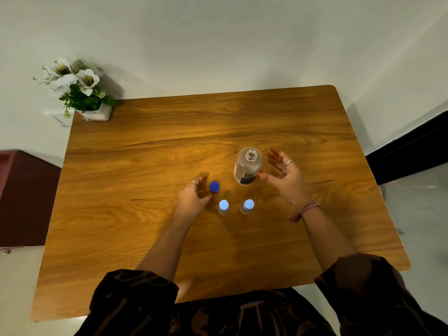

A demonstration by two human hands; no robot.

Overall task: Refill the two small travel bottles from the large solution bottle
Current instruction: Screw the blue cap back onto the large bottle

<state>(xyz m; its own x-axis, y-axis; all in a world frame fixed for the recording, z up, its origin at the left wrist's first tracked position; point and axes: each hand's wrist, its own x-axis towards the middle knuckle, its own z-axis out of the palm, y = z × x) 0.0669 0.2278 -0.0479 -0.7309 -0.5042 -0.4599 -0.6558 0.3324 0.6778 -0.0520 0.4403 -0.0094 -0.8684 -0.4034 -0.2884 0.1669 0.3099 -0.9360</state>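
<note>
Dark patterned sleeves (pixel 135 289) fill the bottom of the view, with two bare forearms reaching out from them over a square wooden table (pixel 169 146) of warm orange-brown grain.

Closest to the person on the tabletop stand two small clear plastic travel bottles, side by side and slightly apart: the left travel bottle (pixel 223 207) and the right travel bottle (pixel 247 206). Each is upright and carries a pale blue-white round cap; what they hold cannot be made out from above.

Just beyond them, a little to the left, a round dark blue plastic cap (pixel 214 186) lies on the wood by itself. The left hand (pixel 194 198) rests just beside it with its fingers loosely curled, a ring on one finger; it grips nothing, and whether a fingertip touches the cap cannot be told.

Farther back and to the right stands the large clear solution bottle (pixel 247 166), upright, its neck uncapped and open. Its body looks transparent; the liquid level inside is not readable. A dark blue label with white lettering wraps its lower front, but the writing is too blurred to read.

The right hand (pixel 283 173) is spread wide next to that bottle, palm facing it, fingers straight and apart, holding nothing; the thumb tip is at or very near the bottle's lower side. A ring sits on one finger and a pink thread bracelet (pixel 304 210) circles the wrist.

At the far left corner stands a white pot of white artificial flowers (pixel 77 90).
</note>
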